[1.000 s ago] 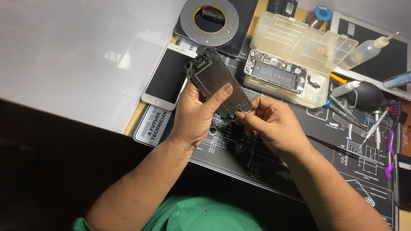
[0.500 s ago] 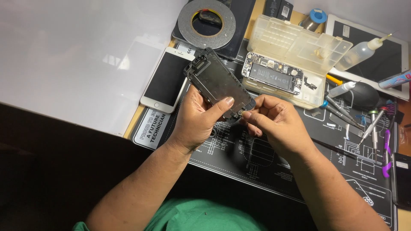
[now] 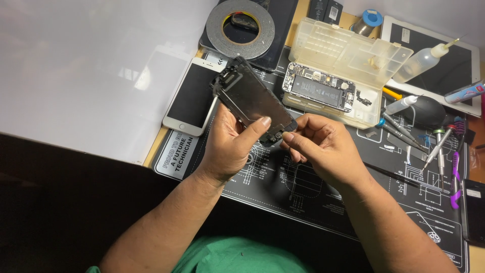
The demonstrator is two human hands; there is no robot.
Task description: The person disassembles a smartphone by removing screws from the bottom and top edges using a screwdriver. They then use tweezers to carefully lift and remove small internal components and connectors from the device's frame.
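My left hand (image 3: 230, 146) grips a dark phone screen assembly (image 3: 247, 98), back side up, tilted above the black work mat (image 3: 353, 197); the thumb lies across its lower end. My right hand (image 3: 323, 144) pinches the lower corner of the same assembly with thumb and forefinger. Whether a small part sits between those fingertips is too small to tell.
A white phone (image 3: 189, 96) lies left of my hands. An opened phone body (image 3: 318, 87) rests on a clear plastic parts box (image 3: 348, 55). A tape roll (image 3: 240, 23), a squeeze bottle (image 3: 424, 60), screwdrivers and tweezers (image 3: 434, 146) crowd the back and right.
Both hands have kept the screen assembly, turning it slightly. My right fingers have moved up to its lower corner.
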